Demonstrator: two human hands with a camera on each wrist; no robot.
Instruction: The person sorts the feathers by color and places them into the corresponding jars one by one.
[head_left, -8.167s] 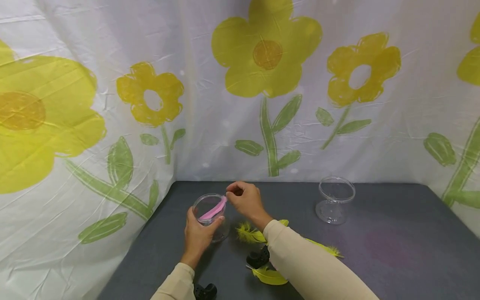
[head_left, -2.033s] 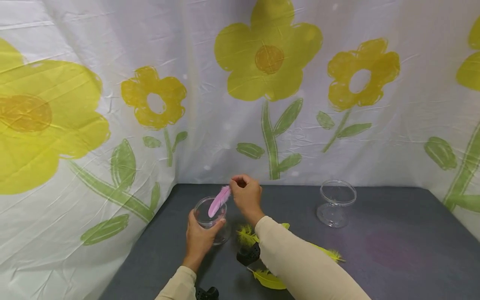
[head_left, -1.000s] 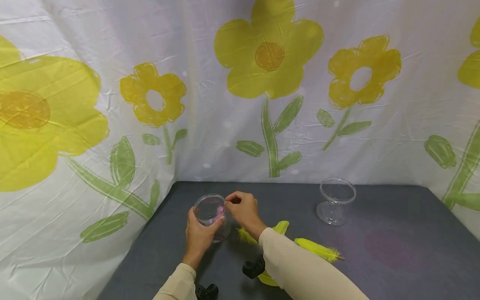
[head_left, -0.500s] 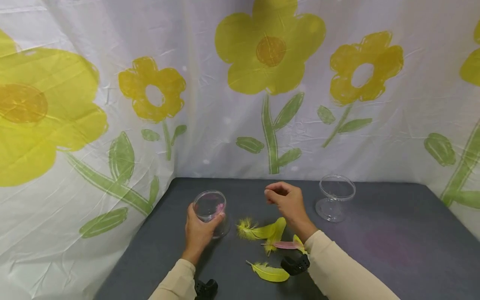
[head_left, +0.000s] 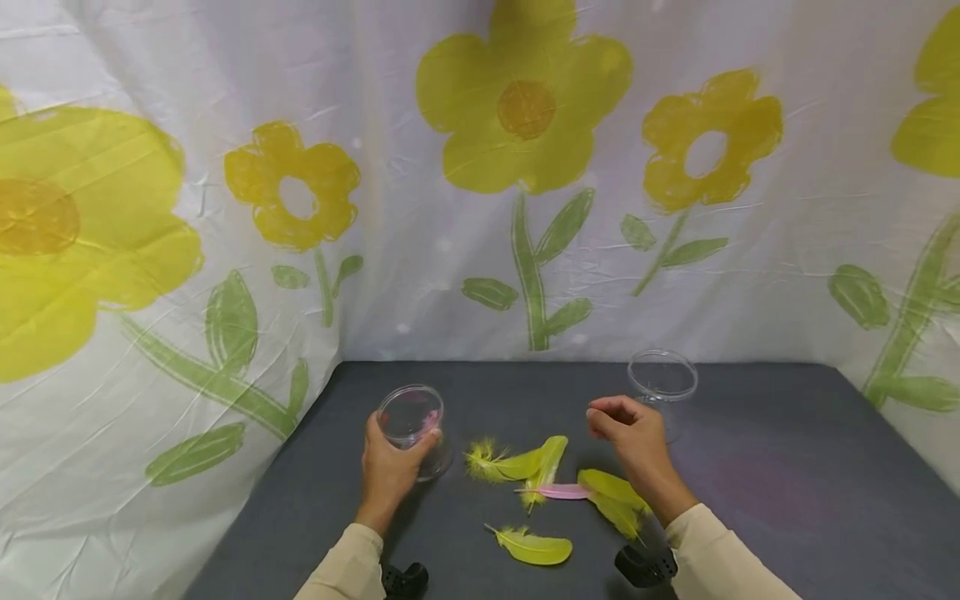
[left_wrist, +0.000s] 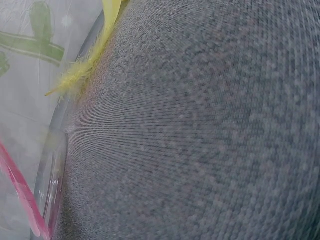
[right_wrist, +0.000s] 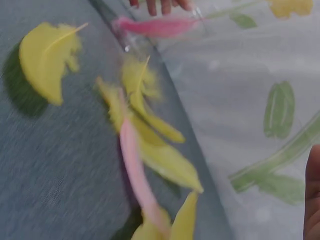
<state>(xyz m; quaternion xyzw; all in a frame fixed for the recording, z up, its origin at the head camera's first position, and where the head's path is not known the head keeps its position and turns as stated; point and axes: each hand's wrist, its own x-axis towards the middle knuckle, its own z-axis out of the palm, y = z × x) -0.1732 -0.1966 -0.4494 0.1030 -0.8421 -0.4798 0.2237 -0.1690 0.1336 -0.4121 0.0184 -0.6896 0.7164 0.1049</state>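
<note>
My left hand grips a clear footed cup on the left of the table, thumb along its near side. A pink feather stands inside that cup; it also shows through the clear wall in the left wrist view. My right hand is over the right part of the table with fingers loosely curled and nothing visible between them. Between the hands lie several yellow feathers and one pink feather, which overlaps yellow ones at both ends.
Another clear footed cup stands at the back right, its lower part partly behind my right hand. A dark grey cloth covers the table. Behind hangs a white curtain with yellow flowers. Black wrist devices hang under both wrists.
Over these seconds the pink feather went down into the left cup and my right hand let go. It then moved right, uncovering the feathers on the table. My left hand stays on the cup.
</note>
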